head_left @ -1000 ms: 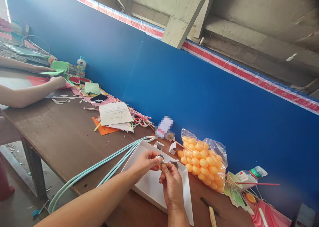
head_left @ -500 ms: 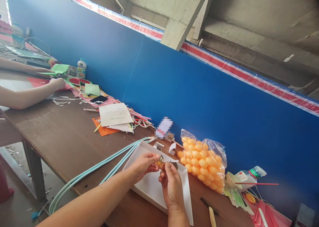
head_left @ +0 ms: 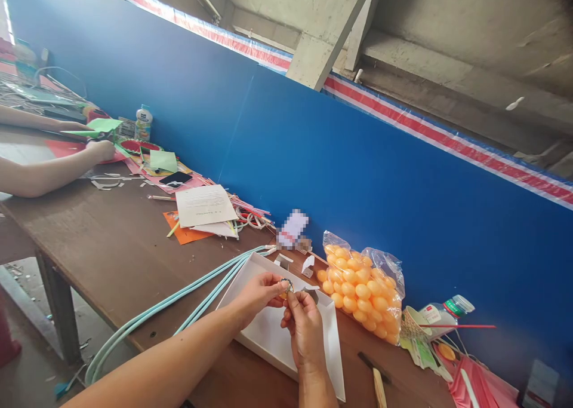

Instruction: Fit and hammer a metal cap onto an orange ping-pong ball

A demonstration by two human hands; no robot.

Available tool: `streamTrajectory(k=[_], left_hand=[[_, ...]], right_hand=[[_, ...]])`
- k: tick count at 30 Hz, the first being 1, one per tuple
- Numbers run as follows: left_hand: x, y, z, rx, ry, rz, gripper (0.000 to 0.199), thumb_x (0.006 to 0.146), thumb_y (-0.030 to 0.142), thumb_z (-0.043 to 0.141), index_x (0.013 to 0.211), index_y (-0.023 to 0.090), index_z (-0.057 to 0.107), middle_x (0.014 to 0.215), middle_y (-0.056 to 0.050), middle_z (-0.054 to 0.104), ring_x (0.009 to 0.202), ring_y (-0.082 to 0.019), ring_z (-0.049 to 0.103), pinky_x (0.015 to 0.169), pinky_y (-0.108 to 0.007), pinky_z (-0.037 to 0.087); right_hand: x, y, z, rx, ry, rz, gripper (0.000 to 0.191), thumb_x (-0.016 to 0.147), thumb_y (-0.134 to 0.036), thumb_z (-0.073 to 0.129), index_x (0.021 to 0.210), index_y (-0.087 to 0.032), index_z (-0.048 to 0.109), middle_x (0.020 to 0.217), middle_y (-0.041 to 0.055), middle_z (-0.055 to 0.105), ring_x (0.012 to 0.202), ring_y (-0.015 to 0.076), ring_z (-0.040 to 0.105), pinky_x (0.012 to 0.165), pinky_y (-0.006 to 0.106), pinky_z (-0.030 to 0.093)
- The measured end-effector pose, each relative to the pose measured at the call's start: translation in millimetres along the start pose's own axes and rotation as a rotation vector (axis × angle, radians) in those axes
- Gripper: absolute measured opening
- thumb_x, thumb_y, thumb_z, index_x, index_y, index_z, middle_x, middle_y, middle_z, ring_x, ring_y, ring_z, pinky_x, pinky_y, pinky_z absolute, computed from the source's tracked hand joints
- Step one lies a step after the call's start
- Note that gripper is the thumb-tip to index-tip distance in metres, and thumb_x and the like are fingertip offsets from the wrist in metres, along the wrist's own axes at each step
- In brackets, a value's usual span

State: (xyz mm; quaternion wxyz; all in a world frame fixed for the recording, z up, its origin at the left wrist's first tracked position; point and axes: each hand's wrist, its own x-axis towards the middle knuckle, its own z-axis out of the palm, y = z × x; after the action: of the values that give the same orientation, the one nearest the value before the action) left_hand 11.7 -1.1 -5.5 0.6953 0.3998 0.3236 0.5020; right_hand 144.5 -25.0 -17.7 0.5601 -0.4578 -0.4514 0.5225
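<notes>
Over a shallow white box lid (head_left: 333,366), my left hand (head_left: 259,293) pinches a small round shiny metallic thing (head_left: 287,285) with some orange showing in it; its exact kind is too small to make out. My right hand (head_left: 307,324) has its thumb and fingers closed at the lower right side of the same thing. Just behind my right fingers is a grey folded piece (head_left: 312,293), and a white folded piece (head_left: 307,266) stands beyond the lid. To the right lies a clear plastic bag of orange balls (head_left: 364,291).
Light blue cords (head_left: 192,294) run left of the lid. Papers (head_left: 206,205), a phone (head_left: 176,178) and sticks lie further left, where another person's hands (head_left: 101,150) work with green paper. A wooden handle (head_left: 379,387), paper cup (head_left: 412,324) and bottle (head_left: 447,312) are at right.
My right fingertips have moved up and in closer to the shiny round thing, which has turned slightly. My left hand keeps its pinch. The view has shifted a little.
</notes>
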Motion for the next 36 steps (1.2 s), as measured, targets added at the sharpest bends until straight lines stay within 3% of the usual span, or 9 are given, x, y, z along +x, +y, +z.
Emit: streamTrajectory(k=[6,11,18,27,32,36], left_hand=[[-1,2,1.5,-0.094,-0.035,-0.013,0.035,0.065,0.04,0.073,0.082,0.012,0.06,0.074,-0.003,0.064,0.064,-0.01,0.06,0.072,-0.027,0.047],[-1,3,-0.3,-0.171,-0.053,-0.052,0.034,0.067,0.041,0.071,0.081,0.011,0.061,0.074,-0.005,0.064,0.062,-0.009,0.058,0.069,-0.023,0.047],[0,-1,-1.6,-0.124,-0.07,-0.003,0.035,0.067,0.042,0.071,0.081,0.012,0.06,0.076,-0.004,0.063,0.066,-0.011,0.06,0.075,-0.029,0.048],[-1,2,1.2,-0.085,-0.013,0.036,0.037,0.063,0.04,0.074,0.083,0.011,0.062,0.078,-0.003,0.062,0.065,-0.012,0.06,0.075,-0.031,0.049],[-1,6,-0.2,-0.182,-0.095,-0.032,0.035,0.067,0.039,0.072,0.084,0.01,0.063,0.078,-0.006,0.065,0.062,-0.009,0.06,0.07,-0.025,0.049],[2,3,-5.2,-0.326,-0.125,-0.091,0.034,0.07,0.039,0.07,0.087,0.011,0.062,0.083,-0.007,0.065,0.061,-0.008,0.06,0.069,-0.021,0.051]], right_hand=[[-3,-4,1,0.055,-0.014,-0.032,0.021,0.079,-0.036,0.064,0.077,-0.019,0.051,0.062,-0.0051,0.053,0.05,0.006,0.043,0.048,0.019,0.038],[-5,-9,2,0.139,-0.026,-0.005,0.025,0.083,-0.044,0.055,0.084,-0.019,0.057,0.071,-0.0017,0.056,0.055,0.0074,0.045,0.048,0.02,0.04],[-3,-5,3,0.029,-0.011,-0.041,0.021,0.08,-0.038,0.061,0.077,-0.02,0.051,0.058,-0.0064,0.05,0.049,0.0062,0.042,0.048,0.019,0.037],[-1,-2,5,0.004,-0.022,-0.067,0.024,0.079,-0.04,0.062,0.077,-0.02,0.049,0.06,-0.0056,0.05,0.05,0.0073,0.043,0.046,0.019,0.037],[-13,-22,6,-0.119,0.081,-0.2,0.024,0.082,-0.043,0.057,0.081,-0.019,0.052,0.062,-0.0036,0.052,0.05,0.009,0.046,0.049,0.022,0.041],[-44,-59,-23,-0.218,0.294,-0.337,0.028,0.078,-0.045,0.06,0.088,-0.019,0.056,0.066,-0.0013,0.056,0.053,0.011,0.049,0.051,0.024,0.044]])
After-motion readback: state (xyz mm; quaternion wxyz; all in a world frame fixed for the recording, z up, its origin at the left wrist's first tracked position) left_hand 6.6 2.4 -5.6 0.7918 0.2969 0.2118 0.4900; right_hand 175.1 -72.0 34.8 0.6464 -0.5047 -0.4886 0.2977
